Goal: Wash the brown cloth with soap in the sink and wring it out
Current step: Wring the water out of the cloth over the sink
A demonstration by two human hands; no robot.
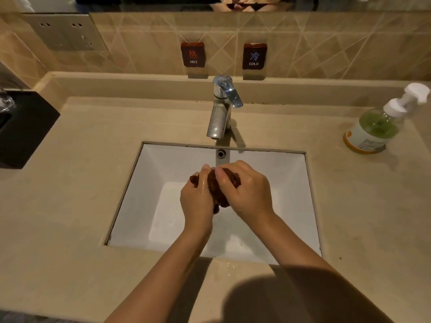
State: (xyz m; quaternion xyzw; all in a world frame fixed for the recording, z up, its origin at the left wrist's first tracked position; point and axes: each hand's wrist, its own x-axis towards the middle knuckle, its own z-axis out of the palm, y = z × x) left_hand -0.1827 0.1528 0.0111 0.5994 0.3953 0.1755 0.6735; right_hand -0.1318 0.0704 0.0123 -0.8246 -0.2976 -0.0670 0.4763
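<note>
Cloth (215,186), brown and bunched, sits at frame centre above the white sink (289,183); your left hand (197,201) and right hand (247,194) both clench it, fingers curled tight, skin wet

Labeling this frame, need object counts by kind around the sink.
Hands: 2 (left hand, right hand)
brown cloth: 1
faucet: 1
soap bottle: 1
Wall signs: 2 (HOT sign, COLD sign)
black box: 1
Total: 8

Brown cloth (218,183) looks nubby, wet terry; sink (291,183) glossy white ceramic; faucet (220,113) polished, water-spotted metal; surface (70,194) matt beige stone; soap bottle (375,127) clear plastic, white pump
</note>
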